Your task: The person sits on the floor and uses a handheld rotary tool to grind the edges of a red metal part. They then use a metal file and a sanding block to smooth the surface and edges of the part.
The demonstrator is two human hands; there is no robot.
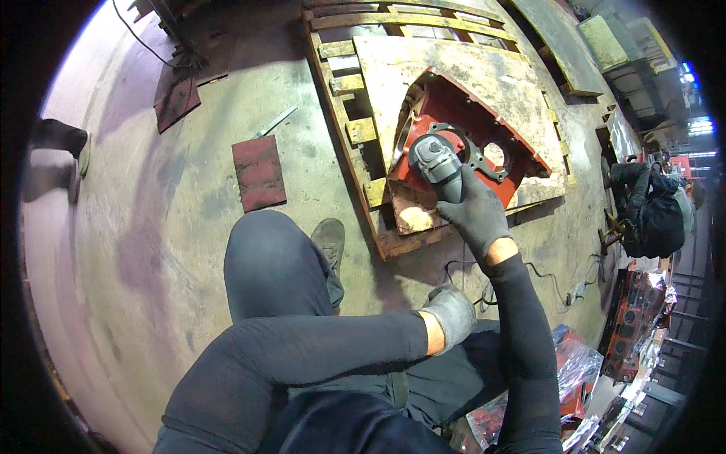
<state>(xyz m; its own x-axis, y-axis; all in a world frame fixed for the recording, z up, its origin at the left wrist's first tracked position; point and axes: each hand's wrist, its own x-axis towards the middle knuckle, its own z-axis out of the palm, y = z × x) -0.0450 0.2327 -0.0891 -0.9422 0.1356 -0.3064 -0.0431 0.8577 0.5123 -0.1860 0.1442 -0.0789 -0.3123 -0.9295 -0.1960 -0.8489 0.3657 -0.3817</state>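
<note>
One gloved right hand [475, 214] is wrapped tight around a grey angle grinder [437, 161], likely heavy and rigid, pressed on a red metal casting [461, 113]; the gloved left hand [451, 314] rests curled, grip unclear.

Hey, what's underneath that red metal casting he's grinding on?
The red casting rests on a worn plywood sheet, which lies on a wooden pallet. Whatever is directly beneath the casting is covered.

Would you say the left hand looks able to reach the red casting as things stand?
Probably yes. The left hand rests low by the knee, holding nothing visible, and only bare floor lies between it and the red casting, where the right hand holds the grinder.
</note>
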